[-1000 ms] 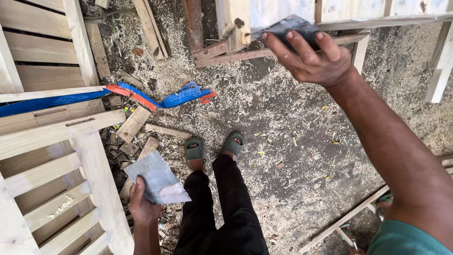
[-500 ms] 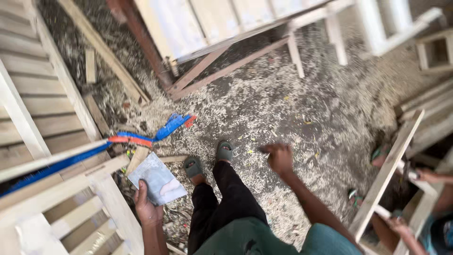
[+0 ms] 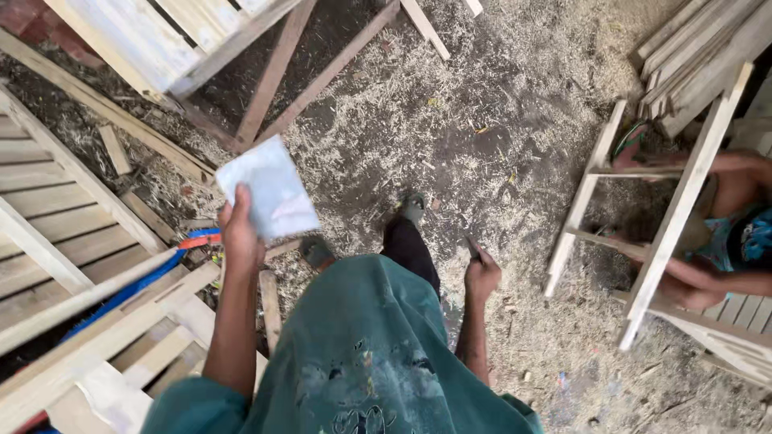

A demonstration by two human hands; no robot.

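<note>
a: what's in your grip?

b: one pale grey-blue rectangular sheet (image 3: 269, 193), raised at my left above the shavings. my left hand (image 3: 241, 233) pinches its lower corner, thumb pressed against the fingers. my right hand (image 3: 481, 277) hangs low, curled round one small dark thing (image 3: 472, 247); i can't tell what it is.

a: which step, would you say?

b: carrying, i'd judge: i'm standing mid-floor, working on nothing. the next move calls for a firm pinch and careful footing.

a: count the rest.

b: two grey sandals (image 3: 412, 207) under me, one blue and red strip (image 3: 193, 239) by the slatted wooden panel (image 3: 64, 209) on my left, another pale slatted panel (image 3: 161, 40) ahead, and one other person (image 3: 724, 233) sitting behind a pale wooden frame (image 3: 675, 201) on my right.
</note>
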